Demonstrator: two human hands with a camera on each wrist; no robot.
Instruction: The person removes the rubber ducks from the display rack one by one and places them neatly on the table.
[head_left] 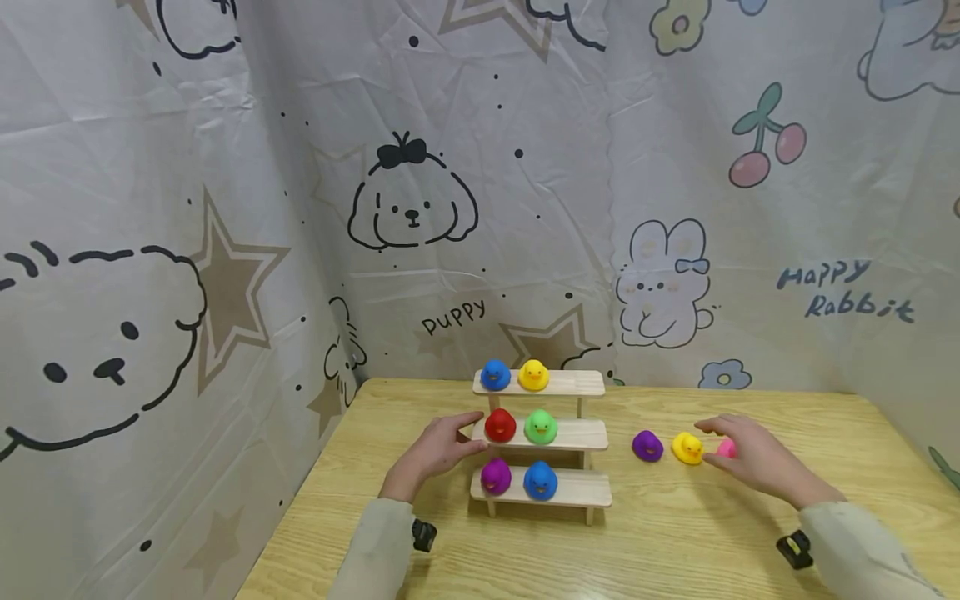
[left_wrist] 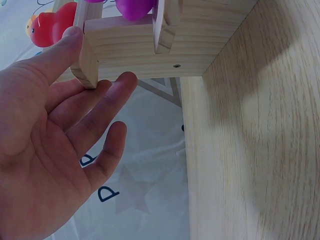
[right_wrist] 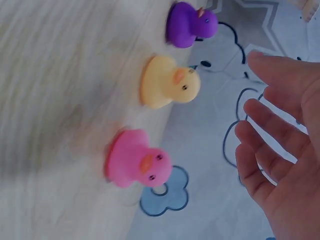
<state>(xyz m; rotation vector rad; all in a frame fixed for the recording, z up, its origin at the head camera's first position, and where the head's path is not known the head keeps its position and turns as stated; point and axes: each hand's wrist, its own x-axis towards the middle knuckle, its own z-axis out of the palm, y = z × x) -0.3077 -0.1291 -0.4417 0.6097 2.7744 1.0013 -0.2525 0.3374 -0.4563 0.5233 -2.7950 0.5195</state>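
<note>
My left hand (head_left: 435, 448) grips the left end of the middle board of a small three-step wooden display shelf (head_left: 576, 433), thumb at the front edge and fingers behind. Red (head_left: 500, 426) and green (head_left: 541, 427) rubber ducks sit on that board. Above them are a blue duck (head_left: 495, 376) and a yellow duck (head_left: 534, 376); below, a purple duck (head_left: 496, 477) and another blue duck (head_left: 541, 482). My right hand (head_left: 761, 458), loosely bent and holding nothing, hovers by a pink duck (right_wrist: 136, 159), partly hiding it in the head view. A second yellow duck (right_wrist: 167, 82) lies beside the pink one.
Another purple duck (head_left: 647, 446) sits on the wooden table (head_left: 675, 542), between the shelf and the second yellow duck. A printed curtain (head_left: 555, 208) hangs along the table's back and left. Each board has bare wood right of its ducks.
</note>
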